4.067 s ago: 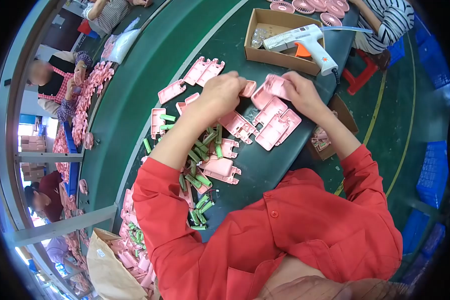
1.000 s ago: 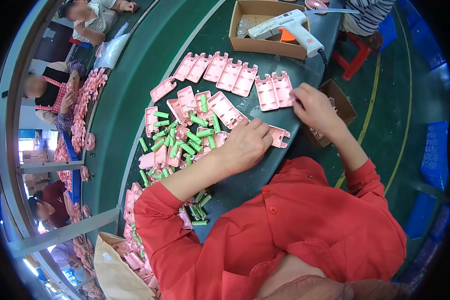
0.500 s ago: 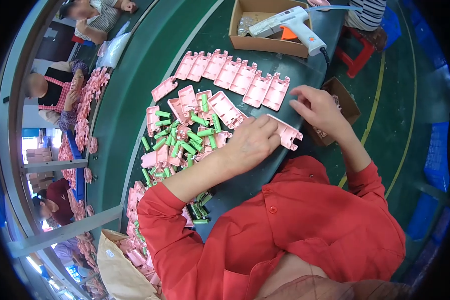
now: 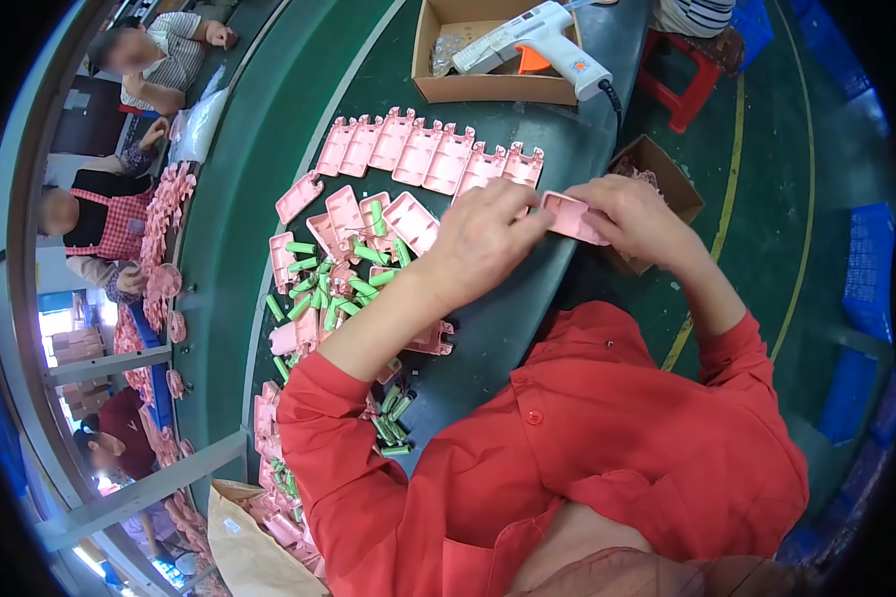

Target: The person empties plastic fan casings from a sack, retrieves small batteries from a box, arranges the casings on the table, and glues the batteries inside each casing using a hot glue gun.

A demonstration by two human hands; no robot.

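A pink plastic casing half (image 4: 570, 213) is held over the table's near edge, its hollow side showing. My right hand (image 4: 647, 217) grips its right end between thumb and fingers. At its left edge, my left hand (image 4: 483, 239) has thumb and fingertips closed on the casing; part of this grip is hidden. Beyond the left hand, several similar pink casings (image 4: 408, 151) lie in a slanting row, hollow sides up. To the left, green cylindrical batteries (image 4: 332, 316) lie heaped among more pink casings (image 4: 343, 211).
At the far end, a cardboard box (image 4: 498, 92) carries a white glue gun (image 4: 558, 50) with a cord. Another box (image 4: 682, 184) stands below the table's right edge, near a red stool (image 4: 682, 95). A paper bag (image 4: 254, 547) sits at lower left. Co-workers sit across the belt.
The casing has been lifted from the table and moved up and right. My right hand, apart from it before, now grips it. The view has shifted slightly.
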